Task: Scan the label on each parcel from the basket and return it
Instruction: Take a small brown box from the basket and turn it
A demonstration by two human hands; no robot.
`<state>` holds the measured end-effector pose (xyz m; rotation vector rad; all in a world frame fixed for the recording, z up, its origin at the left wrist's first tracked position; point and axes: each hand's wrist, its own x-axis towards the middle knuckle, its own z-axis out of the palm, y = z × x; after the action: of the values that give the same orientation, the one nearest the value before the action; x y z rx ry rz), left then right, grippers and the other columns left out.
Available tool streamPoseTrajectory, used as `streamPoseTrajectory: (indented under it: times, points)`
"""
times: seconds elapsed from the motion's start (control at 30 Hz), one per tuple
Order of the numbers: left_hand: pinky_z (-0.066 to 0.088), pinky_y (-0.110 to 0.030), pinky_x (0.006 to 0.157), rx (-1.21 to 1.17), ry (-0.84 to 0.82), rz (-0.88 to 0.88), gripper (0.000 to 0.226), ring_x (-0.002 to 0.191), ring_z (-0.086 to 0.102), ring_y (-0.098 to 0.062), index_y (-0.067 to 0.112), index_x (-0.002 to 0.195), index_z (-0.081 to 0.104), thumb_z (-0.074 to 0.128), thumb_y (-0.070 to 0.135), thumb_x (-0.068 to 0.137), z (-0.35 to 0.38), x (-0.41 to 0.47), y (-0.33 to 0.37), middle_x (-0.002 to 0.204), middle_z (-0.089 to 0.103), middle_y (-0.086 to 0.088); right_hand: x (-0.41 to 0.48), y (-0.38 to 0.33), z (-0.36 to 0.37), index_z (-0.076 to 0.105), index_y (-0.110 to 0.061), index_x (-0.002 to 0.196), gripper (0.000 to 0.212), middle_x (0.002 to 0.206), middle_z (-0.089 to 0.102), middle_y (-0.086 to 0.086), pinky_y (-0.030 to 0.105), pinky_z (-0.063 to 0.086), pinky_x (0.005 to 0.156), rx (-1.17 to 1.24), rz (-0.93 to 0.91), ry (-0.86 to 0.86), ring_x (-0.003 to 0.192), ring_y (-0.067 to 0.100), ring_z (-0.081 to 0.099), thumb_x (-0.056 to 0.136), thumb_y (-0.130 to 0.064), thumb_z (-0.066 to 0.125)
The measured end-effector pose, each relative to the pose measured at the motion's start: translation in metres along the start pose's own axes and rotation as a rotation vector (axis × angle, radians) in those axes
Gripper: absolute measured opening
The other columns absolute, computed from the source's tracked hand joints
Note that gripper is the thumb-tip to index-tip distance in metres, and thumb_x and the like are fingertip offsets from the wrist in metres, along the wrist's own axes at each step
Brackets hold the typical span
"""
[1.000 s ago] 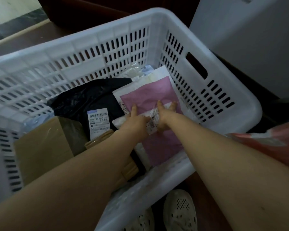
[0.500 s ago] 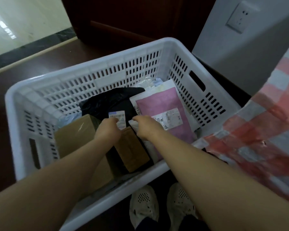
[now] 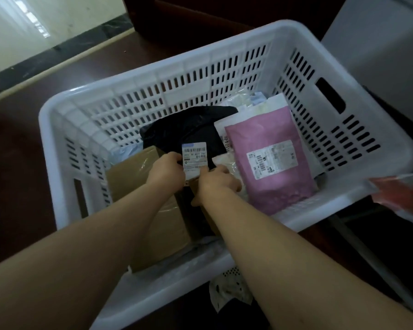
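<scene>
Basket (image 3: 100, 108) sits on dark floor, white slotted plastic, parcels inside. Leftmost we see a brown box (image 3: 134, 177) against the left wall. Our left hand (image 3: 167, 171) is fingers curled, pinching the left edge of the white label (image 3: 194, 156) on the black bag (image 3: 188, 129); bag lies mid-basket, partly over the box. Our right hand (image 3: 216, 178) grips the label's lower right corner, so both hands close on the same bag, nearly touching. Next right: pink mailer (image 3: 272, 172), label up, flat on white mailers (image 3: 275, 101) by the right wall. Red checked cloth (image 3: 408, 198) is at far right, outside the basket.
</scene>
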<state>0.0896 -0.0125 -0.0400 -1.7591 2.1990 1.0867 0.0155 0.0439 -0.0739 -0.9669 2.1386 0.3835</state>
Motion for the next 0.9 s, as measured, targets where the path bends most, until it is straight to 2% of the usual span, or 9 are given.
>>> streamPoseTrajectory:
  times: [0.1, 0.2, 0.3, 0.43, 0.5, 0.57, 0.67, 0.77, 0.9]
  points:
    - [0.046, -0.031, 0.087, -0.031, -0.017, -0.007, 0.051, 0.116, 0.058, -0.026, 0.009, 0.142, 0.041, 0.047, 0.005, 0.092, 0.0, 0.003, -0.001, 0.127, 0.061, -0.011, -0.003, 0.006, 0.0, 0.019, -0.018, 0.145, 0.09, 0.144, 0.024, 0.028, 0.054, 0.044, 0.097, 0.024, 0.022, 0.031, 0.124, 0.044, 0.042, 0.075, -0.042, 0.071]
    - [0.051, -0.041, 0.096, -0.145, -0.027, -0.054, 0.052, 0.114, 0.059, -0.03, 0.007, 0.142, 0.041, 0.047, 0.0, 0.091, -0.006, 0.007, -0.003, 0.128, 0.06, -0.015, -0.014, 0.018, -0.013, 0.024, -0.02, 0.14, 0.09, 0.137, 0.033, 0.024, 0.046, 0.046, 0.09, 0.169, 0.014, 0.101, 0.119, 0.038, 0.047, 0.07, -0.048, 0.073]
    - [0.051, -0.047, 0.097, -0.326, -0.04, -0.13, 0.053, 0.111, 0.061, -0.034, 0.004, 0.142, 0.041, 0.051, -0.004, 0.091, -0.02, 0.002, 0.001, 0.132, 0.058, -0.02, -0.026, 0.034, -0.036, 0.03, -0.02, 0.137, 0.088, 0.131, 0.045, 0.014, 0.041, 0.048, 0.085, 0.475, -0.012, 0.14, 0.116, 0.033, 0.051, 0.066, -0.048, 0.075]
    - [0.05, -0.042, 0.1, -0.516, 0.008, -0.171, 0.047, 0.107, 0.062, -0.032, 0.001, 0.139, 0.046, 0.051, -0.005, 0.092, -0.048, -0.015, 0.016, 0.131, 0.058, -0.02, -0.056, 0.047, -0.073, 0.033, -0.02, 0.133, 0.081, 0.128, 0.049, 0.01, 0.045, 0.049, 0.096, 0.874, -0.081, 0.125, 0.114, 0.029, 0.051, 0.066, -0.032, 0.077]
    - [0.049, -0.035, 0.093, -0.553, 0.02, -0.15, 0.027, 0.086, 0.06, -0.022, 0.008, 0.111, 0.064, 0.049, -0.004, 0.091, -0.065, -0.029, 0.025, 0.111, 0.062, -0.019, -0.077, 0.051, -0.087, 0.035, -0.02, 0.131, 0.076, 0.125, 0.049, 0.008, 0.042, 0.05, 0.094, 1.014, -0.116, 0.141, 0.112, 0.027, 0.05, 0.067, -0.023, 0.076]
    - [0.047, -0.033, 0.075, -0.621, 0.047, -0.153, 0.019, 0.069, 0.051, -0.019, 0.013, 0.074, 0.056, 0.051, 0.0, 0.088, -0.082, -0.047, 0.034, 0.085, 0.057, -0.012, -0.1, 0.053, -0.101, 0.039, -0.022, 0.128, 0.071, 0.122, 0.05, 0.006, 0.036, 0.049, 0.081, 1.097, -0.151, 0.168, 0.11, 0.025, 0.051, 0.067, -0.019, 0.076]
    - [0.046, -0.027, 0.06, -0.774, 0.034, -0.139, 0.005, 0.074, 0.058, -0.023, 0.009, 0.086, 0.061, 0.06, 0.014, 0.084, -0.106, -0.082, 0.046, 0.087, 0.065, -0.01, -0.137, 0.059, -0.122, 0.042, -0.023, 0.123, 0.068, 0.122, 0.053, 0.006, 0.036, 0.052, 0.079, 1.221, -0.207, 0.198, 0.107, 0.026, 0.055, 0.066, -0.013, 0.076]
    - [0.055, -0.028, 0.064, -0.878, 0.001, -0.111, 0.035, 0.078, 0.065, -0.022, 0.005, 0.11, 0.062, 0.066, 0.026, 0.082, -0.13, -0.114, 0.058, 0.1, 0.07, -0.012, -0.177, 0.067, -0.142, 0.041, -0.023, 0.126, 0.071, 0.12, 0.052, 0.006, 0.034, 0.055, 0.078, 1.307, -0.292, 0.202, 0.105, 0.026, 0.057, 0.068, -0.004, 0.076]
    - [0.047, -0.024, 0.052, -0.948, -0.043, -0.019, 0.032, 0.066, 0.061, -0.017, 0.009, 0.103, 0.064, 0.065, 0.035, 0.084, -0.154, -0.157, 0.07, 0.081, 0.068, -0.005, -0.227, 0.081, -0.157, 0.042, -0.028, 0.13, 0.083, 0.126, 0.055, 0.006, 0.031, 0.051, 0.07, 1.367, -0.362, 0.221, 0.111, 0.029, 0.058, 0.062, 0.004, 0.076]
